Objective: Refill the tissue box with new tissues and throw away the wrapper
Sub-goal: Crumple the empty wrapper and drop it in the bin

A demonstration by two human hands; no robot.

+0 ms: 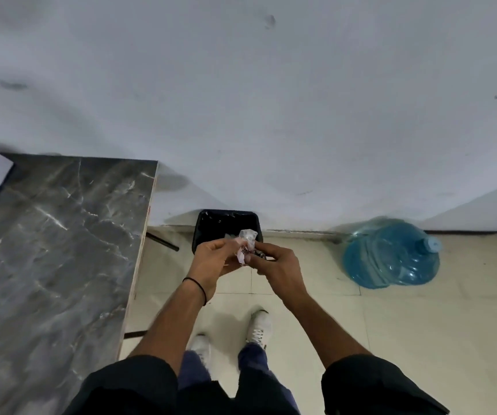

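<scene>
Wrapper [246, 245], crumpled, is pinched between both hands above the near rim of the black bin [208, 223] by the wall. Left hand [211, 259] and right hand [277, 263] both grip it with closed fingers. A marble table [52, 250] stands left, a blue water jug [390, 256] right.
</scene>
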